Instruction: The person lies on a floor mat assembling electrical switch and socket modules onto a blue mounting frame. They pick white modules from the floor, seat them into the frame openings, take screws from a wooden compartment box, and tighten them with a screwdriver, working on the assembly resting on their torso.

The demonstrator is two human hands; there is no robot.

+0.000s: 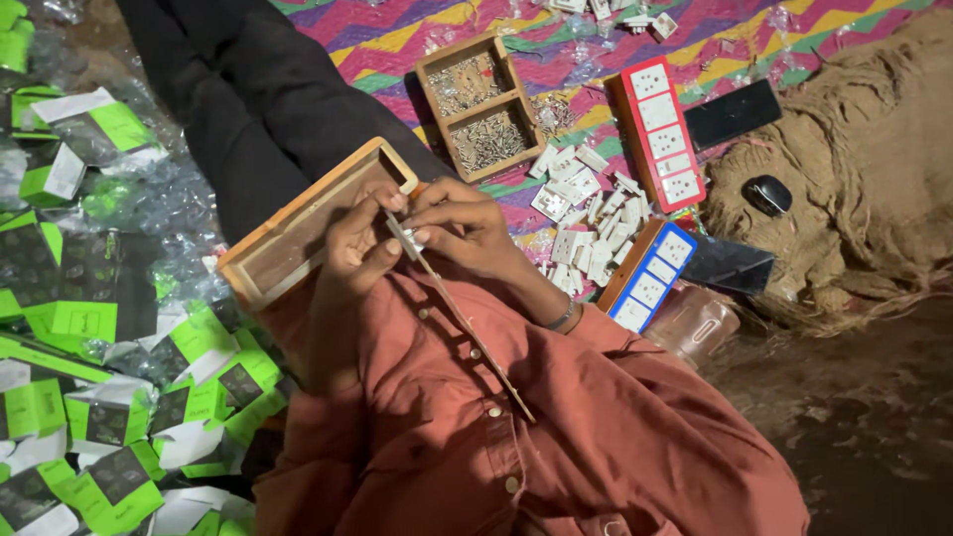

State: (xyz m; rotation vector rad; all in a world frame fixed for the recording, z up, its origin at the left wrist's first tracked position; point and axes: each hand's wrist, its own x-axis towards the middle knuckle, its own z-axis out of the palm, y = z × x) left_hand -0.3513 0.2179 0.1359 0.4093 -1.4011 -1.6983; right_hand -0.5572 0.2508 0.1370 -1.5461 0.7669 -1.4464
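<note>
Smooth wooden box (298,223), matt rust cloth shirt (556,427), rough burlap sack (854,149), glossy plastic sockets (586,213).

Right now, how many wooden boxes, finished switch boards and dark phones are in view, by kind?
Open wooden box frame held at the hands: 1
Two-compartment wooden tray of screws: 1
Red-edged white switch board: 1
Blue-edged white switch board: 1
Dark flat phones: 2
Total: 6

Dim indoor light, warm cast. Brightest patch toward 12 o'clock on striped mat (397,40); white switch parts (586,213) near overexposed. Floor (854,437) at 4 o'clock falls into deep shadow, grainy. Plastic wrappers (179,203) at 9 o'clock show small glare specks. Overall soft focus, slight motion blur; edges mildly stretched.
</note>
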